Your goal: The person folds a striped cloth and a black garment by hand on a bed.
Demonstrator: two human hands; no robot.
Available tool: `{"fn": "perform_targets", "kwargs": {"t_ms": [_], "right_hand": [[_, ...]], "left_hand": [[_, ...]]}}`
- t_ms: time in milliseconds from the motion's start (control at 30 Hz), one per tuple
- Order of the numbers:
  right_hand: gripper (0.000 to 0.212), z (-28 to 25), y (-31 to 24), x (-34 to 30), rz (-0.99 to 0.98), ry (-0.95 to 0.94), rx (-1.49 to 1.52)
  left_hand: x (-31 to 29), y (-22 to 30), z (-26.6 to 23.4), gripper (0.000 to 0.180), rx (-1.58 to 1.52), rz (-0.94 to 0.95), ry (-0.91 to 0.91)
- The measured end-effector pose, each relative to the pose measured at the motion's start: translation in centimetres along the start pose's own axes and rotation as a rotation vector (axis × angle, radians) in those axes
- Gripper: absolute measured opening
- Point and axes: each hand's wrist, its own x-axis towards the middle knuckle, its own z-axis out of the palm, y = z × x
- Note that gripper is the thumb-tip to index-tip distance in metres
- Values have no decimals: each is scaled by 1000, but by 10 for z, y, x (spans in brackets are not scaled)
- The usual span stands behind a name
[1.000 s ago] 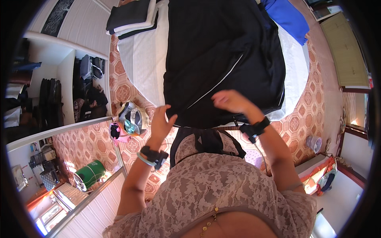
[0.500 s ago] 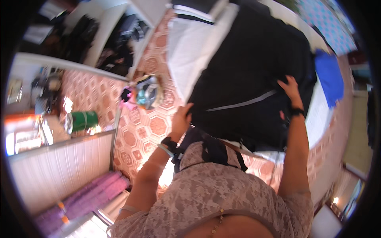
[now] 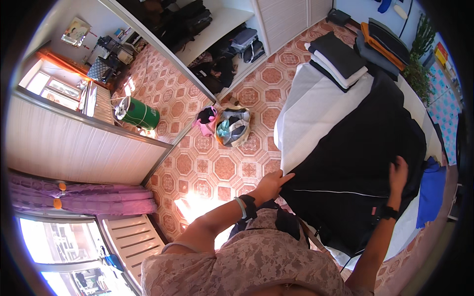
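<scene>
Blk garment [image 3: 358, 148] – R hand [image 3: 398, 177] blurry

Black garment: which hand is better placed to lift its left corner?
Left, most likely: the left hand has its fingers right at that corner of the black garment, while the right hand is over the opposite side, near the blue cloth.

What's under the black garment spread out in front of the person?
White cloth shows beyond the black garment's left and lower-right edges. Whatever lies beneath its middle is covered and cannot be seen.
</scene>
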Motion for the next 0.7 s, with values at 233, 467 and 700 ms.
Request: {"fn": "perform_targets", "kwargs": {"t_ms": [233,467,700], "right_hand": [[32,142,-152,4,223,-674,502],[31,157,-197,19,241,-834,588],[29,163,-217,34,118,-630,736]], "left_hand": [[12,-5,12,67,-61,-6,-161],[-2,-15,8,60,-151,-27,-151],[-4,-22,4,57,-181,-25,-180]]}}
